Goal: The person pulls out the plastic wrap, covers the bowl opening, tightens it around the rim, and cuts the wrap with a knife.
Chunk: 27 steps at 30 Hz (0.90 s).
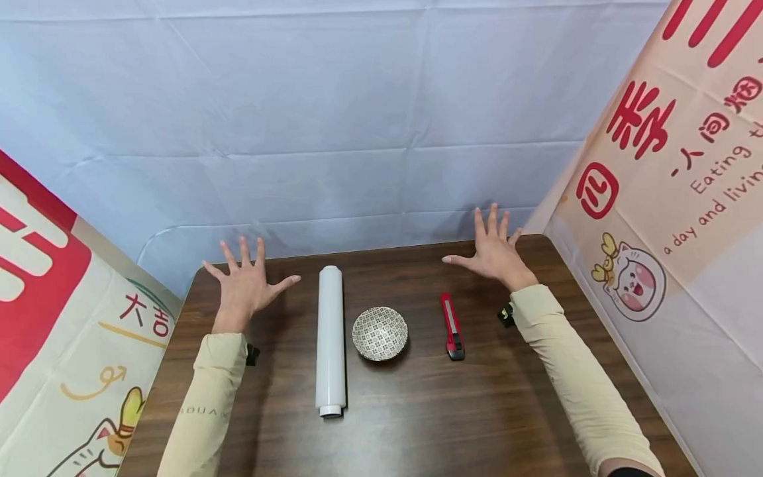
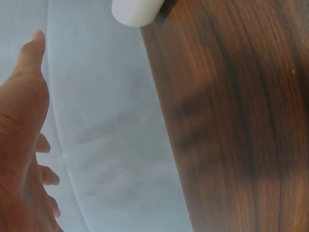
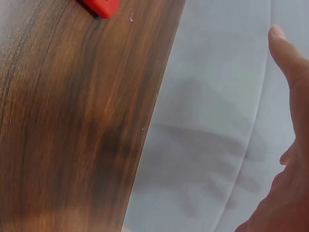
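Note:
My left hand [image 1: 243, 290] is spread wide near the table's back left, its thumb pointing toward a roll of clear plastic wrap [image 1: 330, 341] that lies lengthwise. One end of the plastic wrap [image 2: 136, 10] shows at the top of the left wrist view. My right hand [image 1: 496, 255] is likewise spread, near the back right corner, holding nothing. Nearest to it lies a red utility knife [image 1: 452, 324] with a black end toward me; its red tip [image 3: 104, 6] peeks into the right wrist view. Between roll and knife sits a small patterned bowl [image 1: 380, 333], upright.
The dark wood-grain table [image 1: 405, 430] ends at a pale cloth backdrop [image 1: 334, 119]. Printed cloth hangs stand at the left [image 1: 36, 278] and right [image 1: 685, 199], close beside the table's side edges.

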{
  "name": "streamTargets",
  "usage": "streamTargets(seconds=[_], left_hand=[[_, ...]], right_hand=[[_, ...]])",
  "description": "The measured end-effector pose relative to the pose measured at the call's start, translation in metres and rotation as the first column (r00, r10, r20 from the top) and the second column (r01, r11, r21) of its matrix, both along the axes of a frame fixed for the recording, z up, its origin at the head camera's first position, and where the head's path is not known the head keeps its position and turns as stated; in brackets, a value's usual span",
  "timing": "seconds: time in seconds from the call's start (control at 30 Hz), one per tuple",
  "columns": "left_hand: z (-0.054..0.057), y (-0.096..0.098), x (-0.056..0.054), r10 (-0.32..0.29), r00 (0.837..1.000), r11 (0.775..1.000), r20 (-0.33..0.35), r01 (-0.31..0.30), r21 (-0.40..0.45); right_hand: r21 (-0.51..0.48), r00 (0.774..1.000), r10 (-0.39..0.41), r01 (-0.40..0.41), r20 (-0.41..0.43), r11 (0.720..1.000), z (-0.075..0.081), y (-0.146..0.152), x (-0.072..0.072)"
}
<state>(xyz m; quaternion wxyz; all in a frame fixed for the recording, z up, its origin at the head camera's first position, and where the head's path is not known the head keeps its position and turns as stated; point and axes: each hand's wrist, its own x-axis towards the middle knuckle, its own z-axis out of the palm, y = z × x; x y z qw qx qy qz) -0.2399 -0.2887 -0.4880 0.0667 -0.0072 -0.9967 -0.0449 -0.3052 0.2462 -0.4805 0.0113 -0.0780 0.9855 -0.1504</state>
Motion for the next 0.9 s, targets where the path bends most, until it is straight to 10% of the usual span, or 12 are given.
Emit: streamTargets(seconds=[0.9], left_hand=[[-0.01,0.028,0.041,-0.024,0.994,0.995,0.109,0.013,0.102]], right_hand=[[-0.134,0.989,0.149,-0.147,0.005,0.98,0.003,-0.052,0.006]])
